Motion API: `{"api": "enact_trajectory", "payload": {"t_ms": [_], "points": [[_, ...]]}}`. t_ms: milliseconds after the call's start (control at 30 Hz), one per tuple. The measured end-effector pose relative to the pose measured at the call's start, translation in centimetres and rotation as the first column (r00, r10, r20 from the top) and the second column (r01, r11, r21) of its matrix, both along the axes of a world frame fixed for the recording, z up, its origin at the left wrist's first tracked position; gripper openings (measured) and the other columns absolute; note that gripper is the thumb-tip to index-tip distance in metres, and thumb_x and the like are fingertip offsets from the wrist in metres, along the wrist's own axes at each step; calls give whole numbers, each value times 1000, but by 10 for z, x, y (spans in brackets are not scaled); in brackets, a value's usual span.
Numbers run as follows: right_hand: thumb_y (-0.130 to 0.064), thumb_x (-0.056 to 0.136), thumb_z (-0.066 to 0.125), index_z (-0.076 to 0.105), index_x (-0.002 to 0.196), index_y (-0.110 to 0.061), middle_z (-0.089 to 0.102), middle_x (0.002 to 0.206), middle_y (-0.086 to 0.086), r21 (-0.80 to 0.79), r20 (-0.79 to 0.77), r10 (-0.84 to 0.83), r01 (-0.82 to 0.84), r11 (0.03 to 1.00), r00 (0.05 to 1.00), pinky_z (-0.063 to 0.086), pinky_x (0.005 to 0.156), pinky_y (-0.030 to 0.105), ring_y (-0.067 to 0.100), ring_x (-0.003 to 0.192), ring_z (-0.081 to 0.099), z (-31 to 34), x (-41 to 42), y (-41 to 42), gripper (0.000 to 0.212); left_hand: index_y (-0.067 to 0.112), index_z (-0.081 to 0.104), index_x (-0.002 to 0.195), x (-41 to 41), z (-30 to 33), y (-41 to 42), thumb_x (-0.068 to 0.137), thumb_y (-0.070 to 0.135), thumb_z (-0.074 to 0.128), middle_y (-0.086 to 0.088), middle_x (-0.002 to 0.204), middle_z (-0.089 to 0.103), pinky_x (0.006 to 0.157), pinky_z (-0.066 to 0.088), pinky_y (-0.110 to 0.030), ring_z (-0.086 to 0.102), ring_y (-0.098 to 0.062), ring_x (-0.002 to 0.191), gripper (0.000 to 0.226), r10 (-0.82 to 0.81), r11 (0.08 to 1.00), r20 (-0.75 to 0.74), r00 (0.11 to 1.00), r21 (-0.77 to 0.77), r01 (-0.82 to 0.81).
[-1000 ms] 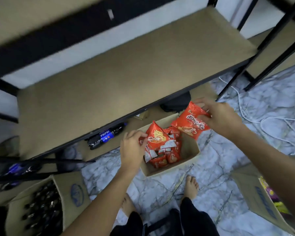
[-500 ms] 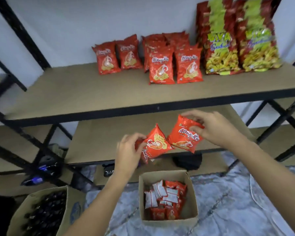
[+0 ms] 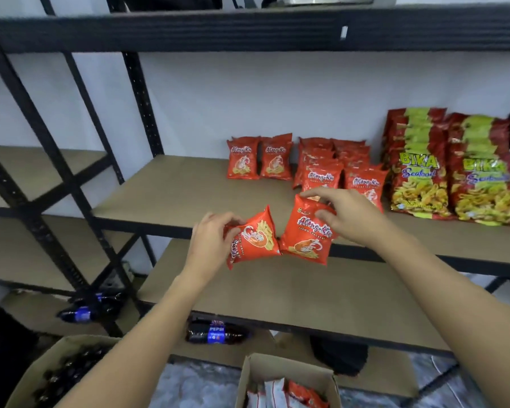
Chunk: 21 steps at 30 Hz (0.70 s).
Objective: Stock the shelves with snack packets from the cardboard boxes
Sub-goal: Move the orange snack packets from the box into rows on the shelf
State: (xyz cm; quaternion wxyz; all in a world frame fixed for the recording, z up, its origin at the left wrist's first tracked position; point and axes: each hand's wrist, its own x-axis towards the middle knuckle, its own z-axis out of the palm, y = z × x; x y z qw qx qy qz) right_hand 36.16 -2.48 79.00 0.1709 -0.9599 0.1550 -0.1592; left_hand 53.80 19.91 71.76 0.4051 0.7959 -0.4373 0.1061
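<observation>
Holding one red prawn-cracker packet apiece, the hands hung in front of the middle shelf (image 3: 171, 198) of a black metal rack. The left hand (image 3: 211, 245) had its fingers curled round the left edge of a tilted packet (image 3: 255, 241), gripping it with the print turned sideways. The right hand (image 3: 351, 214) pinched the top edge of the other packet (image 3: 306, 237) between thumb and fingers, and that packet hung nearly upright with its name readable. The two packets touched at their lower corners, both just before the shelf's front edge. Further back on the same shelf stood more red packets of the same kind: a pair (image 3: 259, 159) side by side near the wall, and to their right a denser cluster (image 3: 333, 166) in rows, its front packets partly hidden by the right hand. At the right end of the shelf leaned larger red-and-green seafood snack bags (image 3: 454, 169), close beside the cluster. Below, an open cardboard box (image 3: 283, 371) on the floor held further red and white packets. A second box (image 3: 68, 348) at lower left held dark bottles, and cola bottles (image 3: 218, 334) lay on the lowest shelf.
</observation>
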Motion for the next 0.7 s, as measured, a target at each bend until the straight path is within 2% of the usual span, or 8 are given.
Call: {"api": "enact_trajectory", "payload": {"t_ms": [133,233,333,433,533,567,667,700], "points": [[-14,98,60,57,134,-38,63,122,-12,33,-17,-7,8,999,1000,32,62,7,-15,66,42,12,27,-1,43,23,72,96,39,16,-16,89,8,67,23,83,58,84,46,-37,52,-12,89,17,-17,996,21,1000,92,15],[-8,99,55,60,134,-33,58,123,-13,86,-51,5,0,996,999,35,57,4,-18,63,44,19,50,-4,43,25,70,96,69,27,-28,91,10,66,13,91,66,84,45,-31,53,-8,91,16,-55,979,11,998,196,52],[-4,100,53,61,133,-31,56,133,-11,140,-64,15,-6,990,998,45,74,11,-7,91,61,22,76,-12,43,26,69,93,100,40,-41,92,9,66,12,94,67,87,48,-25,60,-4,90,17,-142,936,-26,990,322,143],[2,99,50,61,132,-27,53,145,-8,198,-108,17,5,980,994,40,92,16,11,133,49,18,108,-21,45,24,69,93,128,53,-56,92,7,65,16,92,66,85,48,-21,62,-1,90,17,-228,880,-53,972,416,229],[6,97,46,60,132,-25,52,145,-8,256,-175,10,36,966,985,43,67,6,11,129,52,6,139,-32,49,21,68,90,157,59,-71,93,3,62,15,91,65,78,43,-13,60,2,90,19,-293,817,-94,951,492,301],[7,96,45,60,131,-24,53,144,-8,274,-187,0,52,960,982,46,68,7,11,129,53,3,147,-35,49,20,68,90,167,59,-76,93,1,61,14,91,65,77,41,-11,59,2,88,21,-320,798,-97,942,508,323],[7,96,44,61,131,-23,55,143,-6,272,-195,-56,109,956,979,50,100,27,15,129,54,-11,169,-45,48,15,69,91,190,57,-92,93,-5,56,10,91,66,72,40,-5,59,1,85,24,-383,732,-119,916,565,380],[5,97,45,61,131,-23,57,142,-5,265,-189,-84,133,955,978,51,100,30,15,125,57,-16,175,-46,47,14,70,92,196,54,-98,93,-6,55,8,93,67,74,43,-7,60,-1,86,24,-388,719,-138,911,573,393]]}}
